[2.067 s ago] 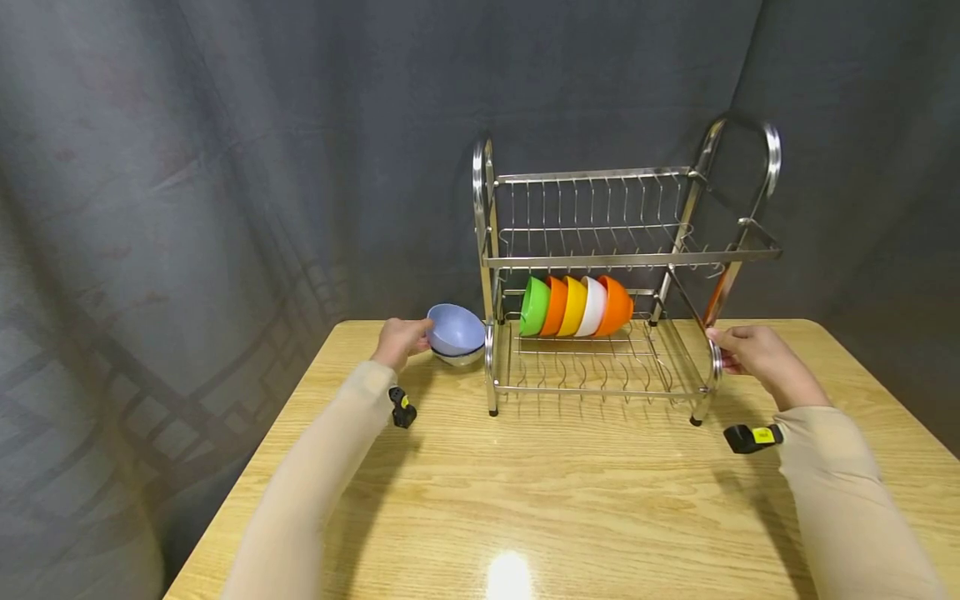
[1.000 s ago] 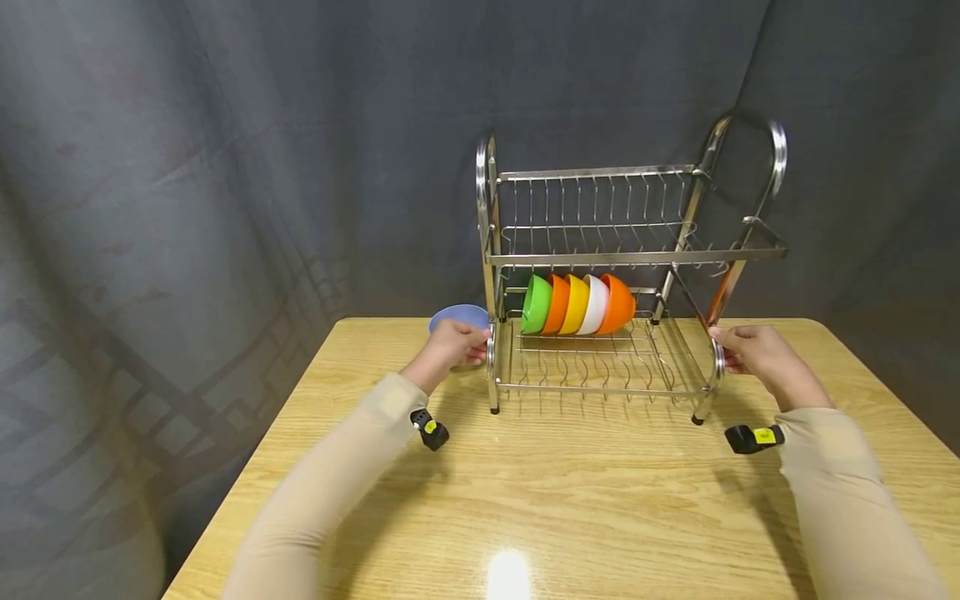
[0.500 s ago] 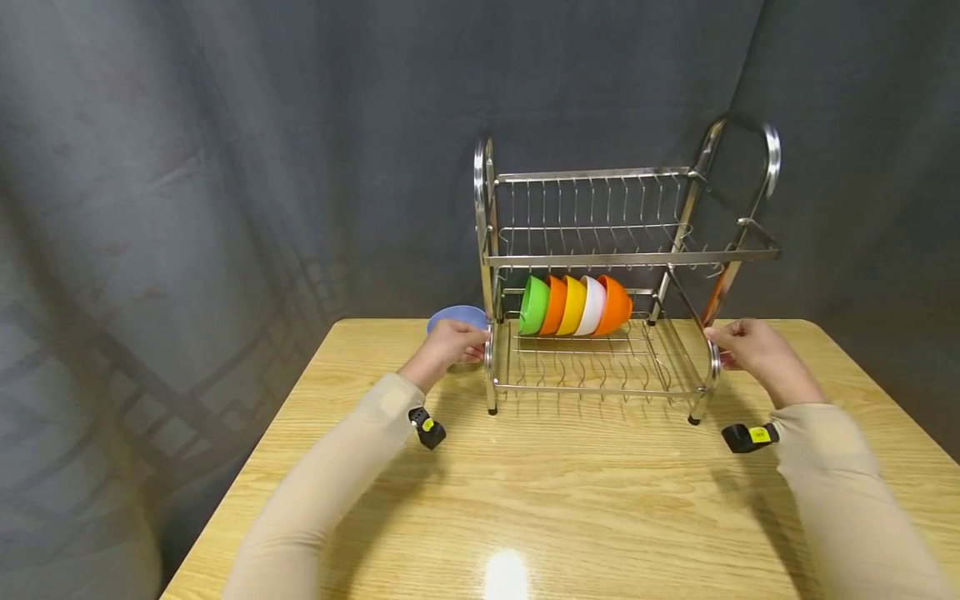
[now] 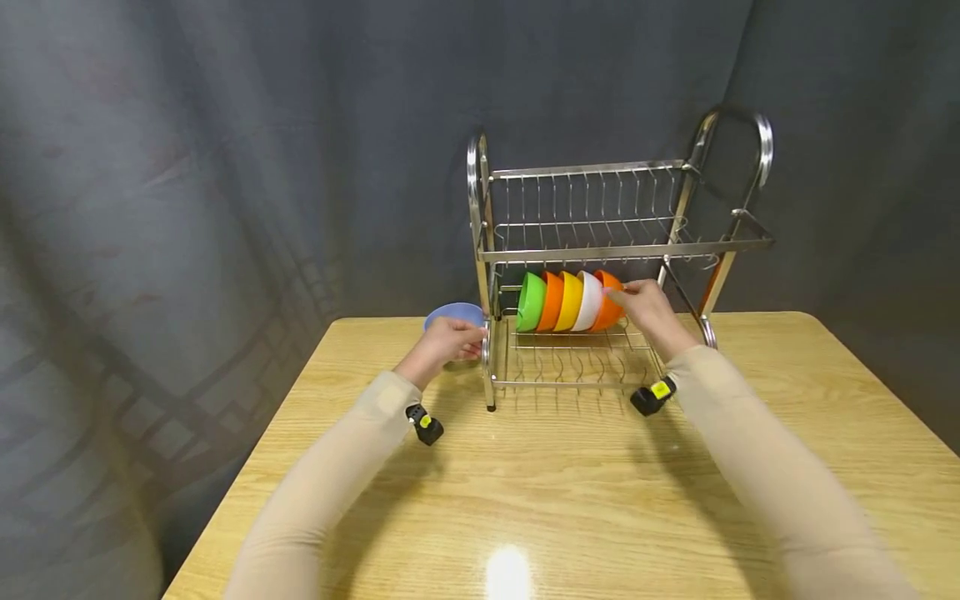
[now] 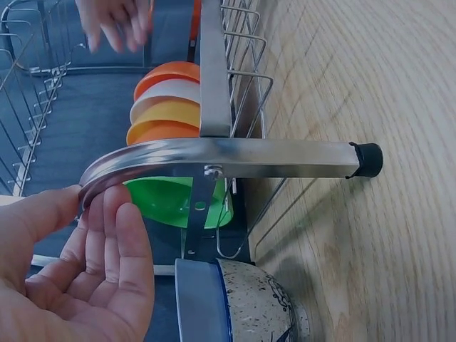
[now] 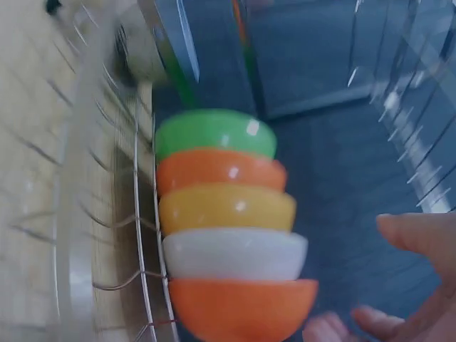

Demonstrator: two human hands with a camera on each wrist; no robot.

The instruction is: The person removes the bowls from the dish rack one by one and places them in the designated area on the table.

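My left hand (image 4: 452, 338) pinches the curved lower side bar of the steel dish rack (image 4: 622, 251) between thumb and fingertips; the left wrist view shows this closely. Reaching into the lower tier, my right hand (image 4: 649, 313) is beside the rightmost orange bowl (image 4: 608, 310). In the right wrist view its thumb and fingers are spread, with nothing held. The bowls stand on edge in a row: green (image 4: 531, 302), orange (image 4: 551, 302), yellow (image 4: 569, 302), white (image 4: 588, 302), then orange. Whether the right fingertips touch the last bowl is unclear in the blur.
Left of the rack, behind my left hand, a blue bowl (image 4: 455, 313) rests in a speckled bowl (image 5: 258, 303). The rack's upper tier has wire slots. The wooden table (image 4: 465, 492) extends in front, and a grey curtain (image 4: 360, 167) hangs behind.
My left hand has gone from the blue bowl to the rack's left bar and stayed there. My right hand has let go of the right bar and moved left and inward to the bowls.
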